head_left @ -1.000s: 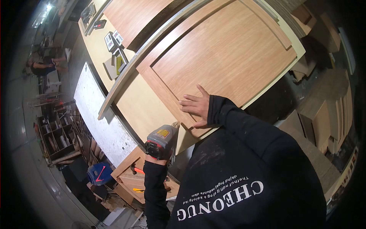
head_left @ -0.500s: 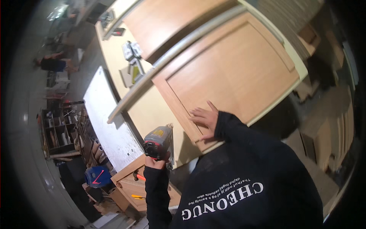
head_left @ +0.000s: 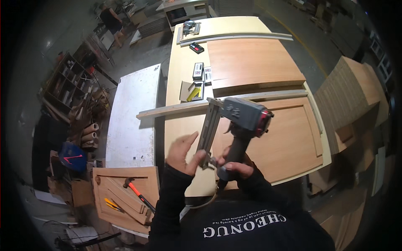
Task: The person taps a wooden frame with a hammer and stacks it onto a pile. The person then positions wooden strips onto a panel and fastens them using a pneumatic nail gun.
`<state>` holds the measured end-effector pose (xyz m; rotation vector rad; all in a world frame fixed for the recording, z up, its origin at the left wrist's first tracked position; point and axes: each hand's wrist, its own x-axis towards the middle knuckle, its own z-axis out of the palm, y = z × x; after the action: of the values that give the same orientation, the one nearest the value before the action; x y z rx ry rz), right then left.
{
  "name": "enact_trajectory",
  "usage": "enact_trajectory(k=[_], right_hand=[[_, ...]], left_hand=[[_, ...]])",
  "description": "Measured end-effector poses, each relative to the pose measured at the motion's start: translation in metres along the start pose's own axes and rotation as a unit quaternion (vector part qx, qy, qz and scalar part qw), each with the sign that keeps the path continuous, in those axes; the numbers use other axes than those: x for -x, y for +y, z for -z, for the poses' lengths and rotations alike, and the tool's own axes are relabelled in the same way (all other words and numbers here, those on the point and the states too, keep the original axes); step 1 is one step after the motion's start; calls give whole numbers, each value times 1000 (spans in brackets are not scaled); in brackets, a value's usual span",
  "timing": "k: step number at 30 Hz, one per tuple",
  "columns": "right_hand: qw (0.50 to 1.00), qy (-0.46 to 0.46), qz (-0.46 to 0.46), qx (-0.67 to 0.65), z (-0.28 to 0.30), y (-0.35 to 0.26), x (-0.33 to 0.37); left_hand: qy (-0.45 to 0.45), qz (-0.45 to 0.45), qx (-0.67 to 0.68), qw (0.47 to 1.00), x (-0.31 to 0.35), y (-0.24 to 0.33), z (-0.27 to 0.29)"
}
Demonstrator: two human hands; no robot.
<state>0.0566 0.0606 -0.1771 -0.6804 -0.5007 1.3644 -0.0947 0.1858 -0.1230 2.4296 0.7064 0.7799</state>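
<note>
A grey and black nail gun (head_left: 243,117) is held up over the yellowish worktable (head_left: 180,125), its red-trimmed end pointing right. Around its black handle, my right hand (head_left: 240,166) is closed. My left hand (head_left: 182,154) is at the lower end of the gun's long magazine (head_left: 210,129), fingers apart and thumb near or touching the metal; slight blur hides the exact contact. Beneath the gun lies a framed wooden door panel (head_left: 284,134), partly covered by the gun and my right hand. A long wooden strip (head_left: 167,111) runs across behind it.
Beyond the strip lies another wood panel (head_left: 255,60), beside small boxes (head_left: 198,71) and an open box (head_left: 185,90) with yellow contents. A hammer (head_left: 138,192) and yellow cutter (head_left: 112,204) rest on a lower panel at left. Stacked boards (head_left: 343,96) stand right. A person (head_left: 112,23) is far off.
The nail gun has passed from my left hand to my right, which has left the door panel. My left hand is now by the magazine. The view has turned.
</note>
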Motion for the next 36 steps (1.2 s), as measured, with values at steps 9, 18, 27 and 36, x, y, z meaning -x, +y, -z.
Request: enact_trajectory(k=[9, 18, 27, 36], right_hand=[[999, -9, 49, 4, 6, 17, 12], [998, 57, 31, -20, 35, 44, 17], [978, 112, 24, -176, 56, 57, 9], [960, 166, 84, -212, 89, 42, -17]], left_hand=[[-78, 86, 198, 973, 44, -12, -29], [65, -19, 62, 996, 81, -33, -65], [59, 31, 71, 995, 58, -33, -79], [-39, 76, 48, 995, 51, -75, -59]])
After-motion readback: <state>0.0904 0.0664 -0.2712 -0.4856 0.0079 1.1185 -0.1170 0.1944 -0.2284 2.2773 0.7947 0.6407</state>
